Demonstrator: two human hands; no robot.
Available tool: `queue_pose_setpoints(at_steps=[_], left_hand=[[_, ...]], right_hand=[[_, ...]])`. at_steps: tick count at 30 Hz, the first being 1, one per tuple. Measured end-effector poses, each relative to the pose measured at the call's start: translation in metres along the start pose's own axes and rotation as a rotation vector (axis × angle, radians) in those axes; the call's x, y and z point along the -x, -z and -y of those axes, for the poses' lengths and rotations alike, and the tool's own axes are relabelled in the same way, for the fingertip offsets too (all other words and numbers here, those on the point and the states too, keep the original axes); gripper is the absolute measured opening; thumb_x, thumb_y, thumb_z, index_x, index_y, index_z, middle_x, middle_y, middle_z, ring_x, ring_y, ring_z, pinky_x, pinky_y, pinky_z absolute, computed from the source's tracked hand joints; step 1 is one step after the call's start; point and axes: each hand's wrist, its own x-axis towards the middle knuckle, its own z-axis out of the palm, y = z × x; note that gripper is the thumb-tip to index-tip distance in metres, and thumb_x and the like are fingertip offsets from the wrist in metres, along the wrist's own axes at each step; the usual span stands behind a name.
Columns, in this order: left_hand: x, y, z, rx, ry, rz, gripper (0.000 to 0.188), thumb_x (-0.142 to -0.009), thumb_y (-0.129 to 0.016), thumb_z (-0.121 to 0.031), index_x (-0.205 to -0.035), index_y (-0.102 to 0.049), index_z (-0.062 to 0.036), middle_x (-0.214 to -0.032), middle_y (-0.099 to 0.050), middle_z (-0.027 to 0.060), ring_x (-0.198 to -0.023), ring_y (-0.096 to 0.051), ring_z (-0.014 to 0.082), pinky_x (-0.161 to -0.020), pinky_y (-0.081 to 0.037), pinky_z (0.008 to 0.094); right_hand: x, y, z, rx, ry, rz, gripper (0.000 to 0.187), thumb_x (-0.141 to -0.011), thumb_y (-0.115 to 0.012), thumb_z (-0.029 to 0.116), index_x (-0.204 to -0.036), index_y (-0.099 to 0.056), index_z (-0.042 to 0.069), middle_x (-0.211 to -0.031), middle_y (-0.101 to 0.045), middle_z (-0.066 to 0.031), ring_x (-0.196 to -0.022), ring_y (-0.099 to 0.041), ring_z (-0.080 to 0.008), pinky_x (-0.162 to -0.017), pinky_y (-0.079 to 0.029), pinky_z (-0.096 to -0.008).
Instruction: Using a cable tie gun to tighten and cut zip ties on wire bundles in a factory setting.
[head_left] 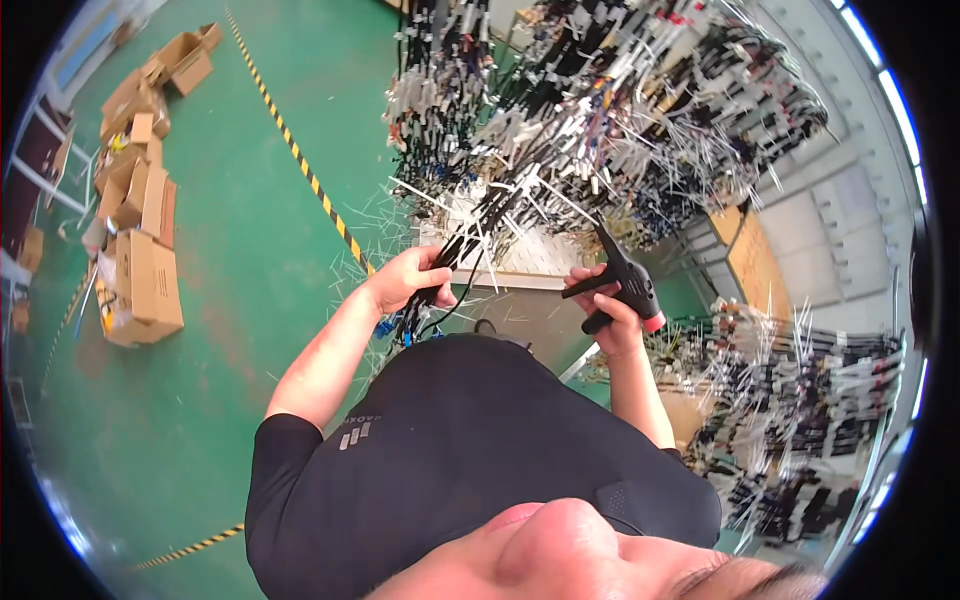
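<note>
My left hand (412,281) is closed around a bundle of black cables (462,243), whose lower ends hang beside my shirt. Long white cable ties (468,206) stick out from the upper part of this bundle in several directions. To the right, my right hand (614,312) grips a black cable tie gun (634,284) with a red end, fingers around its handle and trigger. The gun's thin nose points up and left, apart from the bundle. Whether a tie sits in its nose is too small to tell.
Dense cable bundles with white ties (570,110) hang ahead, above a pale perforated panel (535,257). More bundles (800,410) crowd a rack at the right. Open cardboard boxes (148,285) line the left. Yellow-black tape (300,165) crosses the green floor, where cut tie ends lie scattered.
</note>
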Motion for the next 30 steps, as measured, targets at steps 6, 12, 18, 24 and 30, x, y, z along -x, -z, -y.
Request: queue_pose_setpoints(at_steps=[6, 12, 18, 24, 30], left_hand=[[0.0, -0.006, -0.005, -0.045, 0.122, -0.032, 0.028, -0.11, -0.06, -0.033, -0.113, -0.058, -0.0049, -0.089, -0.072, 0.0089, -0.065, -0.069, 0.018, -0.062, -0.059, 0.032], [0.006, -0.023, -0.012, 0.053, 0.221, -0.089, 0.033, -0.111, -0.057, -0.041, -0.097, -0.053, -0.0109, -0.074, -0.056, 0.0006, -0.054, -0.055, 0.014, -0.048, -0.049, 0.0298], [0.01, -0.041, -0.01, -0.022, 0.209, -0.202, 0.037, -0.113, -0.051, -0.042, -0.092, -0.052, -0.0117, -0.063, -0.049, -0.0017, -0.046, -0.048, 0.0119, -0.044, -0.042, 0.0284], [0.004, -0.07, -0.008, -0.071, 0.285, -0.264, 0.049, -0.113, -0.047, -0.049, -0.084, -0.051, -0.01, -0.059, -0.048, -0.0008, -0.043, -0.047, 0.0126, -0.043, -0.042, 0.0284], [0.01, -0.08, -0.008, 0.177, 0.349, -0.128, 0.045, -0.112, -0.049, -0.035, -0.074, -0.046, -0.0109, -0.053, -0.043, 0.0, -0.039, -0.039, 0.011, -0.037, -0.034, 0.0273]], right_hand=[[0.023, -0.01, 0.012, 0.074, 0.136, -0.088, 0.049, -0.081, -0.068, 0.0, -0.129, -0.059, 0.002, -0.118, -0.069, -0.0143, -0.123, -0.065, -0.0352, -0.116, -0.044, -0.0507], [0.003, 0.009, 0.024, 0.261, 0.2, 0.006, 0.051, -0.082, -0.068, -0.001, -0.133, -0.059, 0.001, -0.121, -0.07, -0.0131, -0.125, -0.065, -0.0326, -0.117, -0.043, -0.0488], [-0.041, 0.029, 0.053, 0.373, 0.142, 0.178, 0.053, -0.086, -0.069, -0.001, -0.138, -0.061, 0.004, -0.124, -0.07, -0.0082, -0.124, -0.065, -0.0235, -0.111, -0.045, -0.0404], [-0.079, 0.042, 0.073, 0.462, 0.128, 0.387, 0.048, -0.09, -0.071, 0.004, -0.138, -0.063, 0.005, -0.122, -0.07, -0.0042, -0.118, -0.064, -0.0182, -0.107, -0.047, -0.0367], [-0.114, 0.071, 0.055, 0.903, 0.432, 0.599, 0.041, -0.088, -0.076, 0.007, -0.129, -0.071, 0.006, -0.123, -0.073, -0.0119, -0.117, -0.068, -0.0323, -0.104, -0.05, -0.0425]])
